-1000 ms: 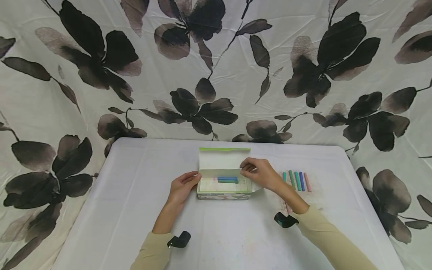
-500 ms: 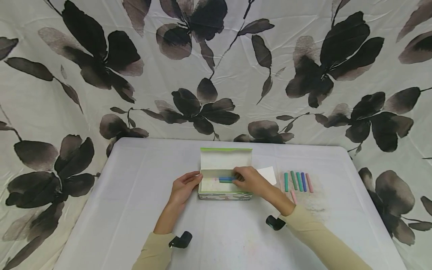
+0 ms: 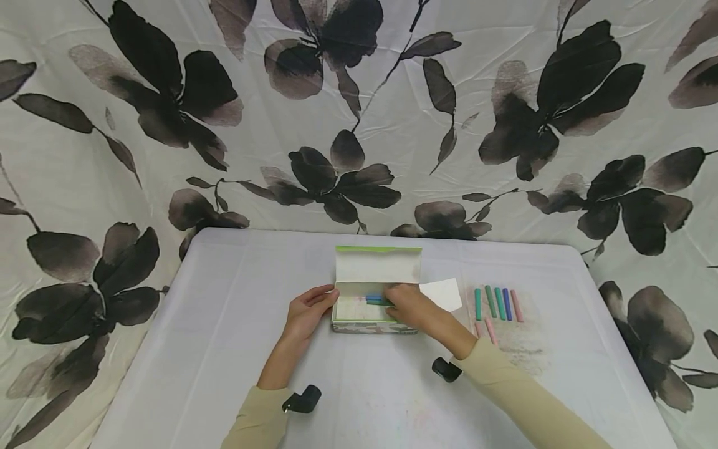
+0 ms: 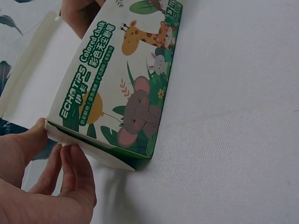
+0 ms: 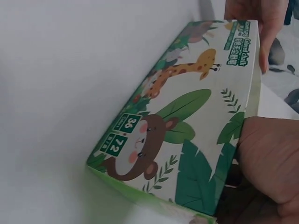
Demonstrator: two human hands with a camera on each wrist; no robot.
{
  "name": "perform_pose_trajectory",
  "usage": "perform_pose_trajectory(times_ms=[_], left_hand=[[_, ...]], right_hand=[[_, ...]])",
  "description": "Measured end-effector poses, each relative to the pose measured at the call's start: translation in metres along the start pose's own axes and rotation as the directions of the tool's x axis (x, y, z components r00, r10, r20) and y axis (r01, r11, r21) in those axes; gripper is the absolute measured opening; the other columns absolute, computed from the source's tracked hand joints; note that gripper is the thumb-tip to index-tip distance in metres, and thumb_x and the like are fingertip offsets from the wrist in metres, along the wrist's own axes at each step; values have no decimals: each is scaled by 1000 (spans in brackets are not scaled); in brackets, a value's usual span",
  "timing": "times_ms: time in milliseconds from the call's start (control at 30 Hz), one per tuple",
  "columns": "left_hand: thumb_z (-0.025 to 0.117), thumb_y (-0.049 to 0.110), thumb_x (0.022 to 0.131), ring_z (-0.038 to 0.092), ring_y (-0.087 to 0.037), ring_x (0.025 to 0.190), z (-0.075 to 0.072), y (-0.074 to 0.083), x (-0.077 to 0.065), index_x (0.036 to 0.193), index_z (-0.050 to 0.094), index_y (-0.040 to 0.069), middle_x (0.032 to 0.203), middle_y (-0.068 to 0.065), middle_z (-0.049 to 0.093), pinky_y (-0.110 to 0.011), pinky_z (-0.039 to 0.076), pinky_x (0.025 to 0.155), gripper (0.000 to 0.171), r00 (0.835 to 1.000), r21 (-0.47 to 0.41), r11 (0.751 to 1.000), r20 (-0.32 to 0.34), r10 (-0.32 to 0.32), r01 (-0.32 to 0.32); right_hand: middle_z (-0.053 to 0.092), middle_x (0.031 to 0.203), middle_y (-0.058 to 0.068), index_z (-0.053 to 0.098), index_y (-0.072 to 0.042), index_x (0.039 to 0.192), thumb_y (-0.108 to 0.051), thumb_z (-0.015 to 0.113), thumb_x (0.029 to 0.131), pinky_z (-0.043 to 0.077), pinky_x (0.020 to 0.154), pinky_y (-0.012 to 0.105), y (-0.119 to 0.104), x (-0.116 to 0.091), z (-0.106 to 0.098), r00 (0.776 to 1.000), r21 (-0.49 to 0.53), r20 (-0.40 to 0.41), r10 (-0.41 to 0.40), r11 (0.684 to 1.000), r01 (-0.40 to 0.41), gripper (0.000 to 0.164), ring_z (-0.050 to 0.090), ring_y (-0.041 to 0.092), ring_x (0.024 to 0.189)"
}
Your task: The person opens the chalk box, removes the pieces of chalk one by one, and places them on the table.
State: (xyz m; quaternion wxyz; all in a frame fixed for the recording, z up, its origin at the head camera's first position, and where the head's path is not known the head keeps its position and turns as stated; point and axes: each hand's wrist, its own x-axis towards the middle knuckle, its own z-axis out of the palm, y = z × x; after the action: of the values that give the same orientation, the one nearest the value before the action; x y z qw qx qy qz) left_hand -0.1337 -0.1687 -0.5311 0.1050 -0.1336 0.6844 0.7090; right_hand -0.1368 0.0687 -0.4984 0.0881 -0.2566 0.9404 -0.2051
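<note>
A colored chalk box [image 4: 112, 88] printed with cartoon animals stands with its lid [image 3: 378, 265] up. At its left end, my left hand [image 3: 305, 312] pinches the side flap [image 4: 93, 151] between thumb and fingers. My right hand [image 3: 415, 307] reaches over the right end into the box, its fingertips hidden behind the front wall in the right wrist view. Just left of those fingers, a blue chalk stick [image 3: 374, 297] and a green chalk stick [image 3: 377, 304] lie in the box. Whether the right fingers grip any chalk, I cannot tell.
Right of the box, several chalk sticks lie in a row, among them a blue stick [image 3: 507, 304] and a pink stick [image 3: 516, 306]. Another pink stick [image 3: 490, 331] lies nearer. The right side flap [image 3: 443, 294] sticks outward. Chalk dust marks the white table [image 3: 359, 405].
My right hand has moved from the box's right edge leftward and down into it. The right flap and the nearer pink chalk sticks have come into view. My left hand keeps its place.
</note>
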Motion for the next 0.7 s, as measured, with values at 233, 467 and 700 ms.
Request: perform_pose_trajectory(times_ms=[233, 467, 700], left_hand=[[79, 16, 93, 67, -12, 91, 0, -1, 1, 127, 68, -2, 103, -7, 73, -17, 54, 77, 40, 1000, 12, 1000, -5, 5, -5], [80, 19, 93, 67, -10, 91, 0, -1, 0, 128, 68, -1, 106, -9, 73, -17, 53, 78, 42, 1000, 21, 1000, -7, 3, -3], [79, 18, 93, 67, -14, 95, 0, -2, 1, 127, 68, -1, 104, -8, 73, -17, 53, 79, 40, 1000, 15, 1000, -9, 3, -3]], right_hand=[[73, 98, 17, 73, 8, 104, 6, 74, 89, 53, 72, 37, -5, 1, -3, 999, -42, 41, 11, 999, -9, 16, 56, 18, 76], [70, 93, 13, 72, 4, 103, 5, 78, 87, 51, 70, 39, -7, 4, -1, 999, -122, 36, -3, 992, 8, 17, 55, 20, 74], [59, 76, 1, 70, -3, 91, -4, 85, 84, 44, 63, 32, -6, 13, 6, 994, -208, 75, -78, 974, 92, 16, 47, 15, 68]])
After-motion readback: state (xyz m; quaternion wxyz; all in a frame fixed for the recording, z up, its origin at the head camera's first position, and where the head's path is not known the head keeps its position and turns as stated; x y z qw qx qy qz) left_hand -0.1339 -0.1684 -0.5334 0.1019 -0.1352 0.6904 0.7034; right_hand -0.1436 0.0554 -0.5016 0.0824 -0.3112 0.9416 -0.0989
